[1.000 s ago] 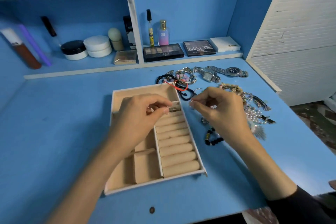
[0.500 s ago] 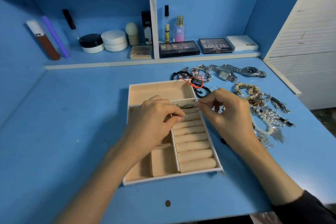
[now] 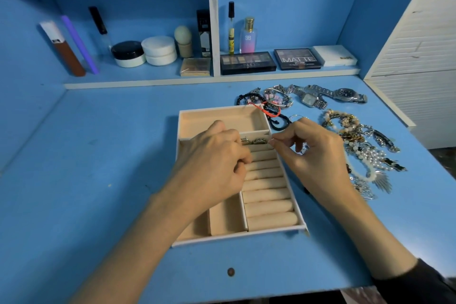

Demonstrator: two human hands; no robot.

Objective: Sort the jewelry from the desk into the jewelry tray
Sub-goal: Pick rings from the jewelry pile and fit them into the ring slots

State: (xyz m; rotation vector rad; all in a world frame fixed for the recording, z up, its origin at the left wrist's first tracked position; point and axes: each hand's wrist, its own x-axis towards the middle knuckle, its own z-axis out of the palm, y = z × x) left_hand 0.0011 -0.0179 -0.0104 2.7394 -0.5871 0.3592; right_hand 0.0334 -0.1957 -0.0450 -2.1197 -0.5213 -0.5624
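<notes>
Two hands work at the ring slots of the tray.

The left hand [image 3: 214, 155] lies over the tray [image 3: 237, 236] with fingers curled in; whether they hold anything I cannot tell. Just beyond its fingertips a few rings [image 3: 255, 141] sit in the first slot of the padded rolls [image 3: 267, 195], probably because the slots keep them upright. Beside the rings, the right hand [image 3: 313, 153] pinches a small piece between thumb and forefinger, likely to press it in too. Right of those fingers, the jewelry pile [image 3: 365, 145] waits on the worktop [image 3: 98, 180].
</notes>
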